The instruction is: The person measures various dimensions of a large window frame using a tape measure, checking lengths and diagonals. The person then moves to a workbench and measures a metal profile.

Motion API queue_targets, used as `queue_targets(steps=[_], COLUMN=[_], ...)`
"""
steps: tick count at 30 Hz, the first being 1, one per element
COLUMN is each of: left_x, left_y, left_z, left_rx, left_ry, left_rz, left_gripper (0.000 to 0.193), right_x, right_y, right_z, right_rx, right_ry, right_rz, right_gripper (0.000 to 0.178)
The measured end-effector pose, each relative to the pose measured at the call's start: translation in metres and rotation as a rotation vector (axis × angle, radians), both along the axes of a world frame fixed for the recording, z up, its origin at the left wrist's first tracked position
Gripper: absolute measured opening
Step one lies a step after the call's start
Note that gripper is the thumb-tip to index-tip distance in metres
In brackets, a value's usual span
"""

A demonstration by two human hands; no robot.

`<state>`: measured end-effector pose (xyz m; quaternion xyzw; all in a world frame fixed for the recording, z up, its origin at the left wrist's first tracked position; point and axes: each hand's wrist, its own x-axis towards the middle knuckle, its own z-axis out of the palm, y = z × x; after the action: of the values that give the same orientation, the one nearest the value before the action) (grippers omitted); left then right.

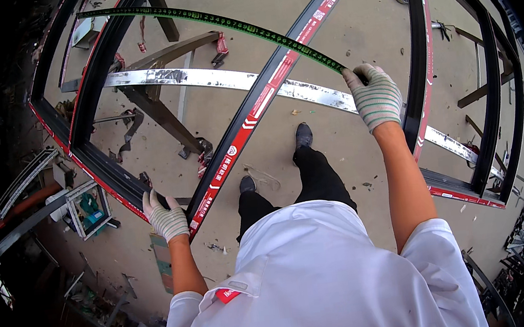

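My left hand (168, 220), in a striped knit glove, grips the near edge of a large black metal frame (129, 201) with red protective film, thumb and fingers apart around it. At the right, my gloved right hand (376, 99) is closed on a tape measure (239, 24). Its dark blade with green markings arcs above the frame's diagonal-looking middle bar (255, 103) to the far left. The tape's case is not clearly visible; fingers hide the part in my grasp.
A silvery metal beam (200, 77) runs crosswise under the frame. Brown stand legs (160, 117) support it on the left. More black bars (417, 49) stand at the right. A small window-like panel (89, 209) lies at left, and scraps litter the floor.
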<state>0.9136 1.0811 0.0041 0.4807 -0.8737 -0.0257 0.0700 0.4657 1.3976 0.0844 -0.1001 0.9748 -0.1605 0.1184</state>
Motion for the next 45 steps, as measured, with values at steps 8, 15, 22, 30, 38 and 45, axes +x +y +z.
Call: queue_targets(steps=[8, 15, 22, 30, 38, 45], left_x=[0.045, 0.088, 0.097, 0.079, 0.069, 0.07], left_y=[-0.026, -0.051, -0.063, -0.079, -0.129, -0.186], left_z=[0.005, -0.002, -0.019, -0.024, -0.013, -0.004], left_rx=[0.07, 0.053, 0.028, -0.089, -0.136, -0.13], left_ry=[0.249, 0.459, 0.508, 0.511, 0.576, 0.527], left_rz=[-0.342, -0.387, -0.358, -0.343, -0.48, -0.722], left_gripper=[0.041, 0.052, 0.052, 0.053, 0.059, 0.057], right_x=[0.194, 0.327, 0.393, 0.414, 0.464, 0.519], right_y=[-0.044, -0.062, -0.053, -0.041, -0.082, -0.147], right_z=[-0.018, -0.014, -0.013, -0.022, -0.021, -0.033], right_rx=[0.045, -0.018, 0.086, 0.119, 0.144, 0.132], right_ry=[-0.1, -0.103, -0.033, 0.063, 0.155, 0.175], right_rz=[0.002, -0.006, 0.093, 0.069, -0.032, -0.089], right_gripper=[0.038, 0.034, 0.031, 0.026, 0.024, 0.024])
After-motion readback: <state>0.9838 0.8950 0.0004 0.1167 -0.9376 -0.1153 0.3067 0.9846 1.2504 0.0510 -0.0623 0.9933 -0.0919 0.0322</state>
